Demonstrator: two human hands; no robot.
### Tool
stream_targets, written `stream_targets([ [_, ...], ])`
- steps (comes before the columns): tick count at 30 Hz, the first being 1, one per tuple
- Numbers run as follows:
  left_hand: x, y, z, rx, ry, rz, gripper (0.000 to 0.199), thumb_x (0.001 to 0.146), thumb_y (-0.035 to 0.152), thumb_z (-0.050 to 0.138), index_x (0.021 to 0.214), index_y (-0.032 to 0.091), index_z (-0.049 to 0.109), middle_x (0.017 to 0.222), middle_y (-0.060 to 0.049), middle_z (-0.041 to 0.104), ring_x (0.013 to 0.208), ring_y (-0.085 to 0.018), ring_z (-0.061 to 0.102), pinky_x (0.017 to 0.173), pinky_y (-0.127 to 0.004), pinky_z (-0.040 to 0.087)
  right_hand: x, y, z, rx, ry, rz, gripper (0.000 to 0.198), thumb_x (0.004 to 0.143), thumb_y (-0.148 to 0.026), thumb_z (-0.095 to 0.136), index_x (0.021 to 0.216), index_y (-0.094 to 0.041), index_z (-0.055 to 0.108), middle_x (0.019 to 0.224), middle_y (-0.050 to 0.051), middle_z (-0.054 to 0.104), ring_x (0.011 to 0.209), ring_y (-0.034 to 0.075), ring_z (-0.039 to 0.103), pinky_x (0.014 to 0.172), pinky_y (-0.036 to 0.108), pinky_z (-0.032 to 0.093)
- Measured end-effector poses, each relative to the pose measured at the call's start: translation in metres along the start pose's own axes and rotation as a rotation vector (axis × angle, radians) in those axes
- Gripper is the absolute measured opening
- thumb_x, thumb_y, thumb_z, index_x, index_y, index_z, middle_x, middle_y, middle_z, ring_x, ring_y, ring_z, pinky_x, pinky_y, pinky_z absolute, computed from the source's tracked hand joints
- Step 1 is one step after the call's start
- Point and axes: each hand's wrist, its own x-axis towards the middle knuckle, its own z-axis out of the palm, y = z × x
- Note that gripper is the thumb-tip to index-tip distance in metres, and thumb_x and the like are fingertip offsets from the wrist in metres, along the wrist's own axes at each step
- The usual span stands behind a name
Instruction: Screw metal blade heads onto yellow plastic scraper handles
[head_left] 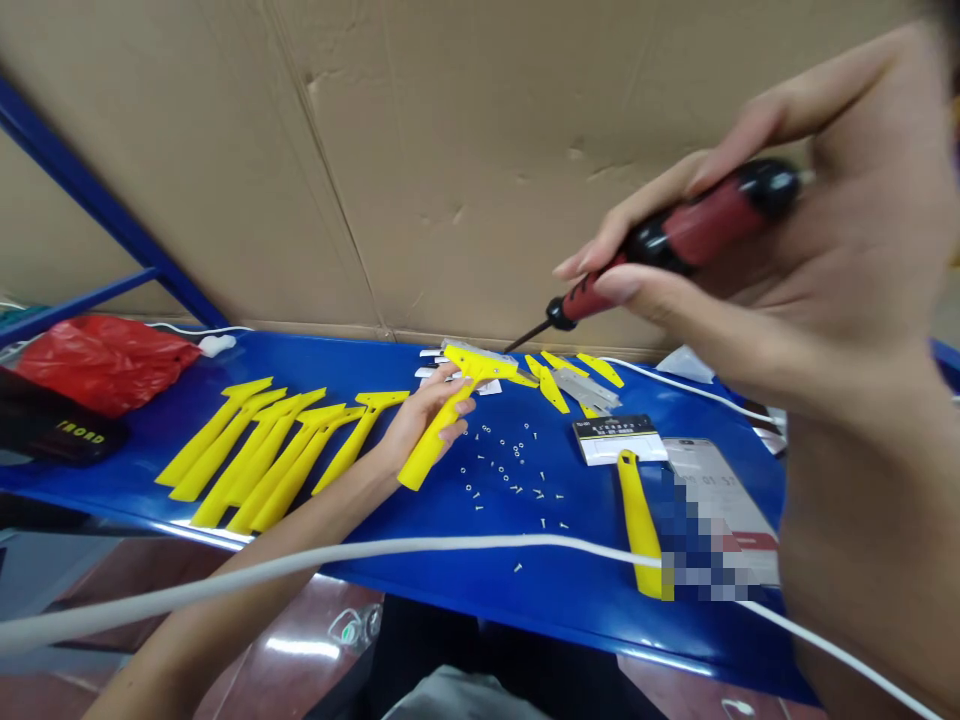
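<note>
My left hand is closed around the handle of a yellow scraper, its wide head tilted up over the blue table. My right hand, large and close to the camera, grips a red and black screwdriver. The screwdriver's thin shaft slants down to the left, and its tip is at the scraper head; whether it sits in a screw I cannot tell. Loose small screws and nuts lie scattered on the table just right of the scraper. Beyond them are yellow head pieces and grey metal plates.
Several yellow scraper handles lie in a row at the left. A packaged scraper rests at the right beside a phone. A white cable crosses the foreground. A red plastic bag and a cardboard wall are behind.
</note>
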Motion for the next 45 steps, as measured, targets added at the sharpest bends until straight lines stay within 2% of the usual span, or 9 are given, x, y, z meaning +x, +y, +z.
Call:
stream_targets([
  [3,0.001,-0.001,-0.001,-0.016,0.004,-0.002,0.034,0.092,0.011,0.079,0.117,0.021,0.058,0.116,-0.009,0.071,0.062,-0.005,0.058,0.038,-0.008,0.037,0.008,0.004,0.012,0.064,0.007,-0.108,0.059,0.086,-0.041,0.099,0.106,-0.034,0.045,0.114,0.002,0.072,0.109,0.033,0.081,0.094,0.052,0.07],
  [9,0.002,-0.001,-0.004,-0.033,-0.019,-0.015,0.036,0.094,0.012,0.078,0.122,0.022,0.058,0.122,-0.008,0.072,0.063,-0.004,0.059,0.039,-0.008,0.039,0.015,0.025,0.02,0.045,-0.109,-0.077,0.05,0.092,-0.037,0.093,0.109,-0.034,0.046,0.109,0.005,0.079,0.097,0.031,0.078,0.08,0.049,0.064],
  [14,0.001,-0.001,-0.005,-0.004,-0.014,-0.005,0.038,0.093,0.014,0.081,0.122,0.022,0.058,0.12,-0.008,0.071,0.064,-0.005,0.06,0.039,-0.01,0.039,0.016,0.03,0.021,0.03,-0.115,-0.011,0.053,0.088,-0.044,0.095,0.118,-0.035,0.052,0.11,0.006,0.08,0.101,0.033,0.076,0.083,0.051,0.063],
  [21,0.0,-0.003,0.001,0.042,0.018,0.002,0.044,0.09,0.014,0.082,0.125,0.021,0.055,0.12,-0.009,0.07,0.063,-0.006,0.059,0.039,-0.01,0.037,0.014,0.032,0.023,-0.001,-0.118,-0.052,0.052,0.089,-0.049,0.094,0.121,-0.036,0.054,0.113,0.006,0.078,0.103,0.033,0.074,0.082,0.049,0.062],
  [27,0.001,-0.007,0.0,0.058,0.045,-0.001,0.046,0.087,0.014,0.086,0.118,0.023,0.053,0.116,-0.007,0.069,0.062,-0.005,0.058,0.037,-0.011,0.033,0.015,0.032,0.019,-0.212,-0.123,-0.053,0.054,0.087,-0.058,0.092,0.129,-0.036,0.066,0.12,0.01,0.078,0.114,0.038,0.07,0.088,0.051,0.062],
  [31,0.003,-0.008,0.0,0.047,0.078,-0.008,0.046,0.085,0.012,0.086,0.113,0.023,0.051,0.113,-0.006,0.07,0.062,-0.005,0.058,0.037,-0.011,0.031,0.018,0.033,0.02,-0.233,-0.157,-0.04,0.053,0.091,-0.052,0.087,0.137,-0.034,0.066,0.128,0.01,0.077,0.116,0.037,0.07,0.095,0.053,0.063],
  [36,0.005,-0.009,-0.001,0.067,0.104,-0.002,0.047,0.085,0.015,0.089,0.116,0.021,0.054,0.115,-0.008,0.071,0.063,-0.004,0.058,0.038,-0.011,0.033,0.021,0.041,0.021,-0.094,-0.207,-0.044,0.045,0.097,-0.046,0.081,0.138,-0.033,0.065,0.135,0.01,0.075,0.117,0.034,0.074,0.096,0.051,0.066],
  [42,0.003,-0.01,-0.002,0.106,0.102,-0.002,0.043,0.089,0.018,0.088,0.118,0.02,0.056,0.116,-0.008,0.071,0.063,-0.004,0.059,0.038,-0.011,0.035,0.026,0.048,0.022,-0.187,-0.132,-0.078,0.045,0.092,-0.054,0.088,0.127,-0.032,0.068,0.115,0.007,0.079,0.107,0.032,0.075,0.097,0.049,0.065],
  [45,0.004,-0.01,-0.002,0.11,0.097,-0.002,0.042,0.089,0.018,0.088,0.117,0.02,0.057,0.111,-0.006,0.07,0.063,-0.005,0.059,0.037,-0.011,0.035,0.028,0.051,0.023,-0.2,-0.142,-0.09,0.046,0.095,-0.047,0.084,0.133,-0.033,0.064,0.121,0.007,0.077,0.111,0.031,0.074,0.098,0.048,0.064],
])
